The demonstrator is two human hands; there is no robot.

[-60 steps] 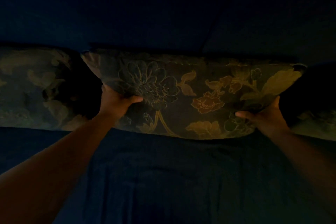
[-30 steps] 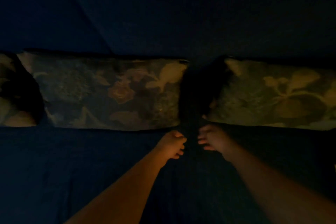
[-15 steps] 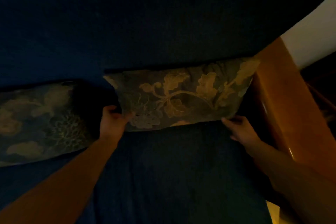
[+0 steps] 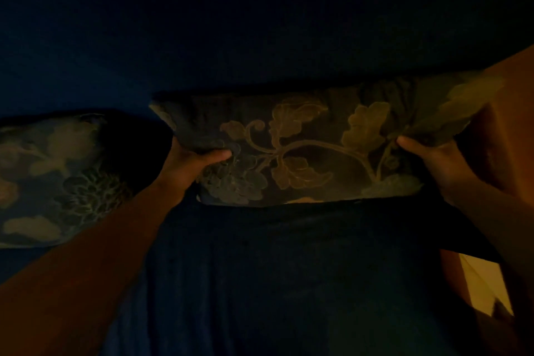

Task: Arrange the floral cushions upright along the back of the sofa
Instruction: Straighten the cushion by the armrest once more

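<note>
The scene is very dark. A floral cushion (image 4: 303,147) with pale leaves and vines stands against the dark blue sofa back (image 4: 260,37), at the sofa's right end. My left hand (image 4: 193,159) grips its left edge, thumb on the front. My right hand (image 4: 433,156) grips its right edge next to the armrest. A second floral cushion (image 4: 57,176) leans against the back to the left, untouched.
The dark blue seat (image 4: 274,269) spreads below the cushions. A brown wooden armrest (image 4: 502,130) bounds the sofa on the right. A strip of pale floor (image 4: 479,283) shows beyond the armrest at the lower right.
My hands let go of the middle cushion, moved right and took hold of the right-end cushion. Since half a second ago both grips have risen to its side edges.
</note>
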